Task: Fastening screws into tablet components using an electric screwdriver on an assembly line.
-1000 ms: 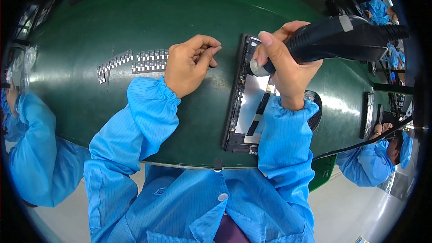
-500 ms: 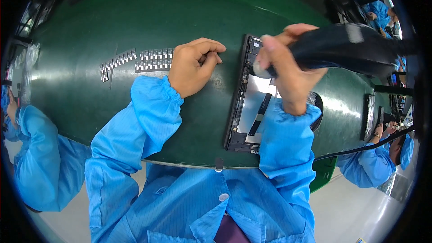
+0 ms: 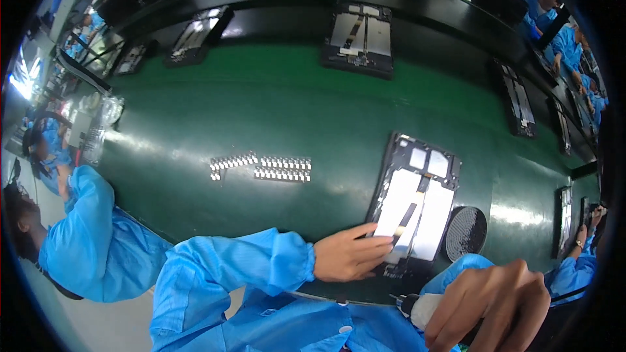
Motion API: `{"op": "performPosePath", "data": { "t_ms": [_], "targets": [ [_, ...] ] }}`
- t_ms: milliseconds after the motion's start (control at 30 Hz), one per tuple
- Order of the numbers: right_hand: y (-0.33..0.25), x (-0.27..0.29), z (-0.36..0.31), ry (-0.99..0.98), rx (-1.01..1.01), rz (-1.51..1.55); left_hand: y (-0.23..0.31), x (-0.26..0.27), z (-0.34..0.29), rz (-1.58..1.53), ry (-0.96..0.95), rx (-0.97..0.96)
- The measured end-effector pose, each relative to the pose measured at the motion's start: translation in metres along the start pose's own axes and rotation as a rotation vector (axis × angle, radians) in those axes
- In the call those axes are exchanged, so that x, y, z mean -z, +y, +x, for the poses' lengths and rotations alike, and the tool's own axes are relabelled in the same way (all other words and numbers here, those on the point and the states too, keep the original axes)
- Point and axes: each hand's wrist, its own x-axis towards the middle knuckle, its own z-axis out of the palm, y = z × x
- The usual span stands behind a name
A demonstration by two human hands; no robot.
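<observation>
My left hand (image 3: 352,254) rests its outstretched fingers on the lower left edge of an opened tablet (image 3: 392,205). The tablet lies slightly tilted on the green table, showing bright silver battery plates, a dark frame and a dark ribbon strip. In the near right corner my right hand (image 3: 499,303) is closed around an electric screwdriver (image 3: 425,311). Only the tool's whitish front part, dark collar and thin tip show, pointing left; my fingers hide the rest. The tip is apart from the tablet, below its near edge.
Rows of small black-and-white parts (image 3: 283,169) lie left of the tablet. A round black textured dish (image 3: 465,233) stands at its right. Another opened tablet (image 3: 358,39) sits at the back, with more along the dark rail. A co-worker in blue (image 3: 98,241) sits at left.
My head view has tilted up. My right hand has drawn the screwdriver from over the tablet toward me. My left hand, earlier loosely curled beside the parts, now touches the tablet.
</observation>
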Motion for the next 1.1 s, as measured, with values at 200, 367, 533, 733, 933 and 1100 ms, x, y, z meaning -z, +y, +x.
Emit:
{"op": "performPosePath", "data": {
  "t_ms": [200, 367, 533, 733, 933, 1100],
  "targets": [
    [-0.027, 0.01, -0.003, -0.106, 0.005, -0.078, -0.096, 0.004, 0.073, 0.18, 0.016, 0.059],
    [-0.045, 0.012, -0.008, -0.119, 0.07, -0.121, -0.173, 0.014, 0.147, 0.389, 0.178, 0.236],
    [-0.077, 0.012, -0.027, -0.061, 0.079, -0.294, -0.202, 0.027, 0.168, 0.681, 0.069, 0.447],
    [-0.118, 0.013, -0.059, 0.178, 0.188, -0.732, -0.237, 0.096, 0.13, 1.021, -0.357, 0.849],
    [-0.112, 0.004, -0.079, 0.616, 0.528, -1.066, -0.242, 0.119, 0.13, 0.862, -0.405, 0.839],
    [-0.125, -0.002, -0.091, 1.02, 0.596, -1.317, -0.219, 0.137, 0.133, 0.872, 0.206, 0.61]
  ]
}}
